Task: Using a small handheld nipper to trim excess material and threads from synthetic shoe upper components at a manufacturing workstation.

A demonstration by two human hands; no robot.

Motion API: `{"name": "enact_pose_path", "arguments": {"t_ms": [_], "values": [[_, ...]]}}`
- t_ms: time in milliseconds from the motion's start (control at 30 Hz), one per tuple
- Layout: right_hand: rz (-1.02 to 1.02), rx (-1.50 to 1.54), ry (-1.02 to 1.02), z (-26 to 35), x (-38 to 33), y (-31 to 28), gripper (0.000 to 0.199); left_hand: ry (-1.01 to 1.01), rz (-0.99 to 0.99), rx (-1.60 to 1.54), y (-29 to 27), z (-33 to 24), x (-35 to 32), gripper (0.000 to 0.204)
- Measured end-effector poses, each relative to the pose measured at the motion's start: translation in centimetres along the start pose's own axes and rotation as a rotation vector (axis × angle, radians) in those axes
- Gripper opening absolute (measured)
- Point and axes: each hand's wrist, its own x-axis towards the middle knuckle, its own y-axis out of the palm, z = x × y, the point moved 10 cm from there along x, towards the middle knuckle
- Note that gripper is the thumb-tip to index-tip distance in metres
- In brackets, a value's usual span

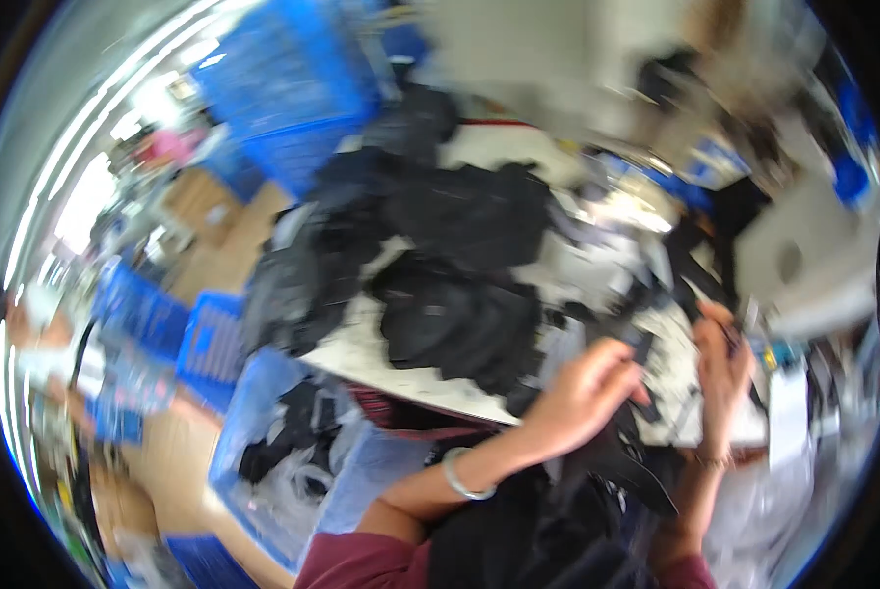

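We list our left hand (582, 393) and right hand (722, 365), fingers closed on a black strap (639, 346) (blurred), which might snag the black garments (459, 314) heaped on the bench (361, 358).

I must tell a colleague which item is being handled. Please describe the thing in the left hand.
On the white table, right of the black garment pile, the left hand grips a dark strap. Unlike the bulky clothes, it is narrow and flat.

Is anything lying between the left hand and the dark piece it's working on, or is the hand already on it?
Nothing visible lies between them. The left hand is already on the dark piece, fingers curled over it at the table's near edge. The right hand is close beside it. The picture is blurred, so the exact grip cannot be told.
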Motion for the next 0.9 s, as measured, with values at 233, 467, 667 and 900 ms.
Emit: {"name": "enact_pose_path", "arguments": {"t_ms": [233, 467, 667, 900], "values": [[0.243, -0.055, 0.080, 1.3, -1.5, -0.1, 0.020, -0.086, 0.093, -0.185, 1.9, 0.1, 1.0, 0.026], [0.279, -0.212, -0.319, 4.3, -2.7, 0.4, 0.022, -0.073, 0.133, -0.147, 3.8, 0.3, 0.9, 0.027], [0.230, -0.310, -0.471, 4.5, -3.1, 1.4, 0.020, 0.038, 0.081, 0.127, 3.9, -1.0, 0.8, 0.027], [0.224, -0.291, -0.445, 3.9, -2.7, 1.9, 0.014, 0.138, 0.027, 0.247, 3.2, -0.9, 0.8, 0.030]]}}
